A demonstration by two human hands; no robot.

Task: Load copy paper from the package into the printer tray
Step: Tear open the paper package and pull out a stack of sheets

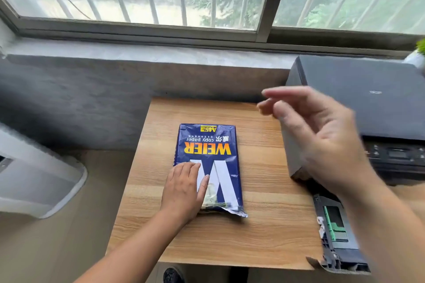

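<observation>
A blue "WEIER copy paper" package [213,151] lies flat on the wooden table [264,225], its torn near end facing me. My left hand [184,190] rests palm down on the package's near left corner, fingers spread. My right hand [322,135] hovers blurred in the air to the right of the package, fingers loosely apart and empty. The black printer [368,103] stands at the table's right. Its paper tray [335,232] is pulled out toward me, with a green guide visible inside; my right forearm hides part of it.
A grey concrete wall and sill run behind the table under a barred window. A white appliance [34,179] stands on the floor at the left. A small potted plant [418,53] sits on the sill at far right.
</observation>
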